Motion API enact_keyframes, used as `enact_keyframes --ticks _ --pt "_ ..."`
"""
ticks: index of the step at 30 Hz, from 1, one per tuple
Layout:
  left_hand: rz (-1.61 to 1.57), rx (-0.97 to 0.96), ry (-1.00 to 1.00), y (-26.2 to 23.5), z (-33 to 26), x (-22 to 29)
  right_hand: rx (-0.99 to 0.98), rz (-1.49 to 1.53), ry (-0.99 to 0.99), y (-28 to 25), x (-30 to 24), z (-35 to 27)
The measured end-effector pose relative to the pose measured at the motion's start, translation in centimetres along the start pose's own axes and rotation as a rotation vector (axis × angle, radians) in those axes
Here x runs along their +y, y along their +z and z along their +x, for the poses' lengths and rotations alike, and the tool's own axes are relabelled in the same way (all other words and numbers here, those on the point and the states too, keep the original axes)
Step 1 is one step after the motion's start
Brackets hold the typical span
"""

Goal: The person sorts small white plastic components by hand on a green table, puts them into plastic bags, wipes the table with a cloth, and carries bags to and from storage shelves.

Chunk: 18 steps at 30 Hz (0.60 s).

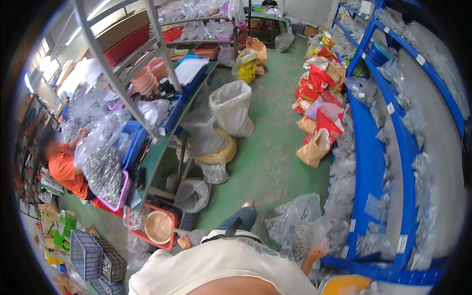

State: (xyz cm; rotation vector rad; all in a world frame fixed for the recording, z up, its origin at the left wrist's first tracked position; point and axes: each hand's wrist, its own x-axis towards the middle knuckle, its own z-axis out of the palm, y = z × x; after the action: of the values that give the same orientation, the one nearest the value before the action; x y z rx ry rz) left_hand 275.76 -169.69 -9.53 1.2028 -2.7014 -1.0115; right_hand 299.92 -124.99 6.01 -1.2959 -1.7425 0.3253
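Note:
My right hand [317,251] sits low at the right and grips a clear plastic bag of small metal parts [306,238], next to the bottom of the blue shelving [369,172]. My left hand [184,242] hangs low at the left beside a red tray [173,216] that holds a pink bowl [158,227]; whether it holds anything is unclear. My white shirt and one jeans leg fill the lower middle.
A green workbench [162,147] with bags, blue bins and pink bowls runs along the left, where a person in an orange shirt [64,169] sits. Large clear sacks [231,109] and red and tan sacks [319,118] stand on the green floor. Grey crates [93,255] lie lower left.

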Motion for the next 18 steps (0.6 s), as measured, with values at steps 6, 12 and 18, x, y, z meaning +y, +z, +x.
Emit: enact_keyframes --ticks 6,12,18 --pt "0.116 -0.005 -0.035 14.9 0.2 12.4 -0.115 0.258 0.353 16.4 -2.8 14.8" --pt "0.141 -0.118 0.076 28.5 -0.9 25.7 -0.249 0.250 0.269 31.8 -7.1 30.8" --pt "-0.040 -0.054 0.241 41.7 -0.4 44.8 -0.090 0.462 0.383 49.5 -12.5 44.7"
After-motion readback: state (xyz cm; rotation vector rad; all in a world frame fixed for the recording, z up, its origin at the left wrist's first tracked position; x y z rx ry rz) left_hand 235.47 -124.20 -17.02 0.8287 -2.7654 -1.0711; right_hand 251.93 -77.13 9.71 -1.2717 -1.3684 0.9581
